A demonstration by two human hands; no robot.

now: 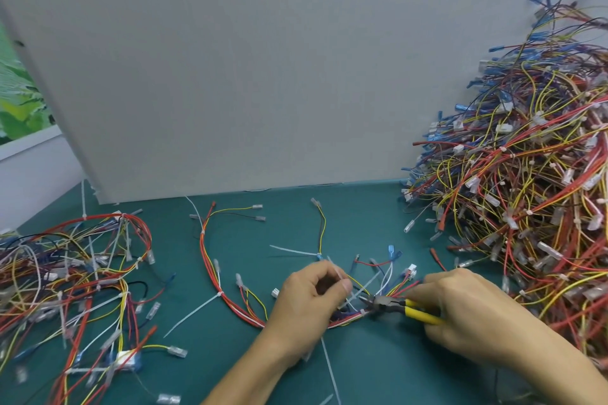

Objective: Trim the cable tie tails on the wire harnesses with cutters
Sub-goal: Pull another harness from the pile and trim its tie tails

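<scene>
The left hand (306,302) pinches a white tie tail (365,288). The right hand (460,309) grips yellow cutters (391,304), their tip at the harness (223,293), near the middle of the green worktop (378,365). A big wire pile (526,191) sits on the right.

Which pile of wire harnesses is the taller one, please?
The right pile, heaped high behind the right hand holding the cutters; the left pile lies low and spread out.
</scene>
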